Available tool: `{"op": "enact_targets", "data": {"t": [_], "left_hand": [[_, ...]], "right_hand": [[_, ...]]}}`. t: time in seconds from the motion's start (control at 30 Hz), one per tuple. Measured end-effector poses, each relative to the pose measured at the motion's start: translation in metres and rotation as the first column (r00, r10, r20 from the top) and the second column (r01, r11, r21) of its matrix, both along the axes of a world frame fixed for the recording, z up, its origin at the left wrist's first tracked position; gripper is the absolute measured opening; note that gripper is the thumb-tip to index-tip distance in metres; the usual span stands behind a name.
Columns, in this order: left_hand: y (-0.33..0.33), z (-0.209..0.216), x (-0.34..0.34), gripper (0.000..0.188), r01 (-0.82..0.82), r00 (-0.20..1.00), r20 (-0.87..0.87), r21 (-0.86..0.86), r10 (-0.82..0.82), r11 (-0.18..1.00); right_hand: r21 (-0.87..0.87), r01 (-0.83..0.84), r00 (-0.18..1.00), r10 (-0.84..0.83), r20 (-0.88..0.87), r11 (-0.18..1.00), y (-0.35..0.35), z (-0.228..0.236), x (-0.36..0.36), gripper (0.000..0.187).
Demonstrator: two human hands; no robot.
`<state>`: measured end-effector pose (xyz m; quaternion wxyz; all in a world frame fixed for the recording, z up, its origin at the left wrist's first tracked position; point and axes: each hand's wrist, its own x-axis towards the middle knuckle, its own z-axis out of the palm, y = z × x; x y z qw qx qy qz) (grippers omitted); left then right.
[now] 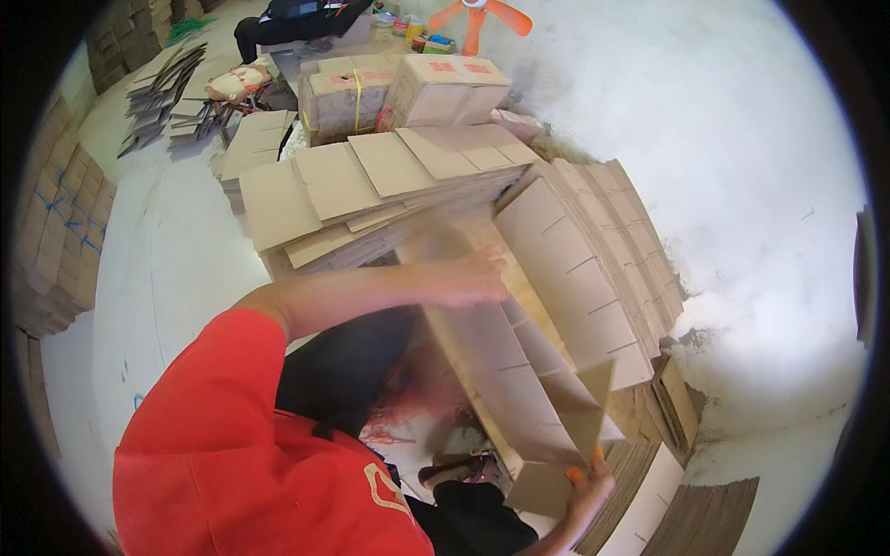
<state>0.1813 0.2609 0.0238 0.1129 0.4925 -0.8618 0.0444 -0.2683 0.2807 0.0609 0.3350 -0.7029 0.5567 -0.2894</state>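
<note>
A partly assembled cardboard divider, made of long strips crossed by short pieces, lies slanting in front of me on a wooden surface. My left hand is at its far end, fingers curled over the top of the strips; the fingertips are blurred and partly hidden. At the near end my right hand, with orange covers on its fingertips, pinches the corner where a short upright cardboard piece crosses the strips. A slotted cardboard stack leans just right of the divider.
Flat cardboard sheets are piled beyond my left arm. Closed cartons stand behind them, below an orange fan. More cardboard stacks lie at the near right. Another person sits at the back. Tied bundles stand far left.
</note>
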Motion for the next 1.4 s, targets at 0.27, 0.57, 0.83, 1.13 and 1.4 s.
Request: {"op": "enact_targets", "data": {"t": [0.27,0.57,0.83,1.13,1.4], "left_hand": [[0.005,-0.028,-0.01,0.031,-0.096,0.995,-0.047,-0.246,0.087,0.965],[0.04,-0.024,-0.03,0.058,-0.273,0.959,-0.108,-0.093,0.263,0.957],[0.047,-0.022,-0.09,0.057,-0.065,0.922,-0.387,-0.18,-0.01,0.981],[0.038,-0.036,-0.094,0.063,-0.026,0.925,-0.37,-0.282,-0.084,0.959],[0.039,-0.059,-0.104,0.042,-0.056,0.917,-0.395,-0.276,-0.06,0.96]], "right_hand": [[-0.396,-0.129,0.887,-0.073,-0.456,0.909,-0.02,-0.045,-0.013,0.059],[-0.463,0.371,0.819,-0.519,-0.247,0.805,0.001,-0.011,-0.061,0.033],[-0.599,0.21,0.31,-0.634,-0.709,0.772,0.051,-0.065,-0.159,0.044],[-0.462,0.449,0.212,-0.593,-0.777,0.765,0.01,-0.06,-0.252,0.096],[-0.43,0.293,0.533,-0.519,-0.669,0.854,0.004,-0.007,-0.262,0.05]]}}
